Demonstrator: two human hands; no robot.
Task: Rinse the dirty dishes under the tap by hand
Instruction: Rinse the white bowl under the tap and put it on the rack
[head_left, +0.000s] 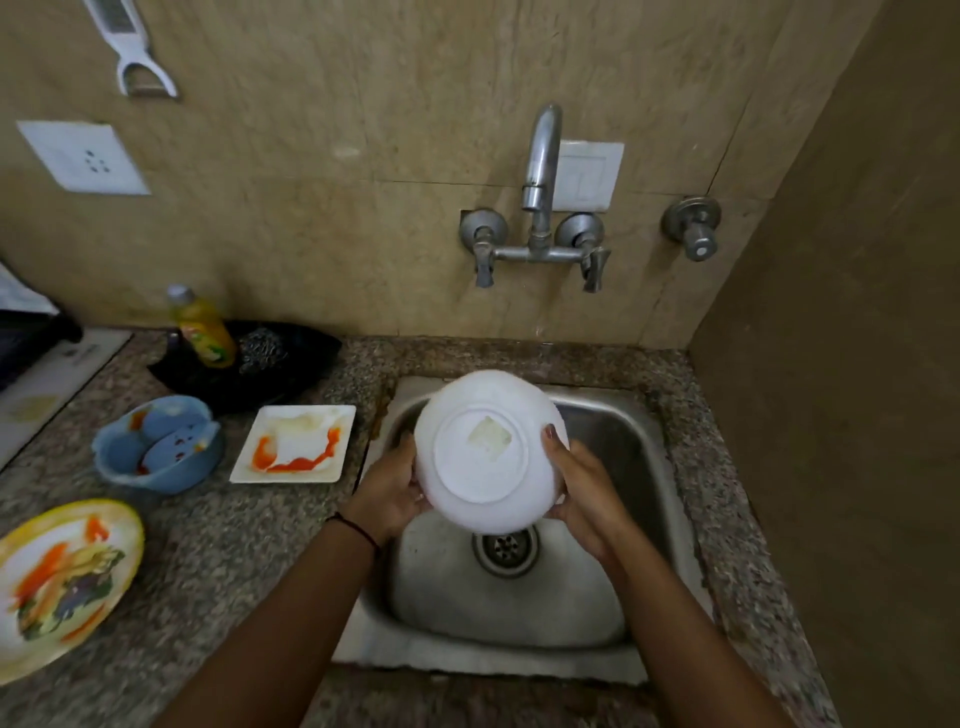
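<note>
A white bowl (485, 449) hangs upside down over the steel sink (639, 447), its flat base facing me. My left hand (392, 486) grips its left rim and my right hand (582, 486) grips its right rim, thumb on the outer wall. The metal tap (540, 156) juts from the wall above; I see no water running from it. On the counter to the left lie a square white plate (296, 441) smeared with red sauce, a blue bowl (158, 444) with red stains, and a yellow-rimmed plate (62, 582) with orange smears.
A yellow soap bottle (202, 327) and a scrubber sit in a black tray (291, 364) behind the dishes. The granite counter (218, 545) surrounds the sink. A side wall (841, 364) stands close on the right. The sink drain (504, 551) shows below the bowl.
</note>
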